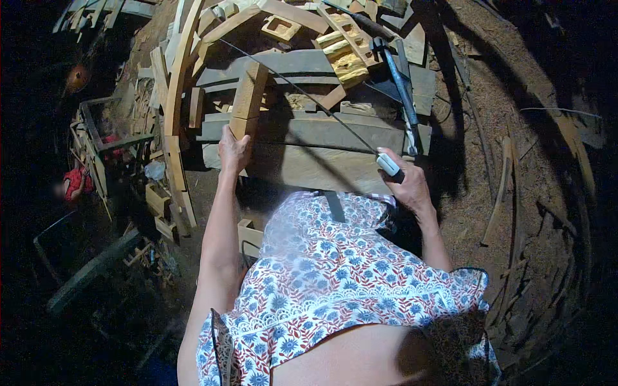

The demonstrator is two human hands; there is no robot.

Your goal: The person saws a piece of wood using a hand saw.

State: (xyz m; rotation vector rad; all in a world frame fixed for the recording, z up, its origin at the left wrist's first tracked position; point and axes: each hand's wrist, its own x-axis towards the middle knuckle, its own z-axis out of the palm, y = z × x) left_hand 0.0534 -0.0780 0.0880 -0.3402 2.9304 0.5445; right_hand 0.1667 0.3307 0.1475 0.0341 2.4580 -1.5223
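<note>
My left hand (233, 151) grips the near end of a wooden block (251, 87), which lies lengthwise away from me on the plank bench (283, 161). A dark line crosses the block just beyond my fingers. My right hand (409, 186) is closed round the white and black handle of a handsaw (388, 164). The saw's long thin blade, seen edge-on, slants to the far left and passes over the block's far end in this view. Whether the blade touches the wood I cannot tell.
A blue-shafted metal tool (396, 77) lies at the bench's right. Beyond are notched wood pieces (344, 58) and offcuts. A long curved board (174, 109) stands along the left. Wood strips (502, 186) lie on the ground at right. A person in red (77, 183) is far left.
</note>
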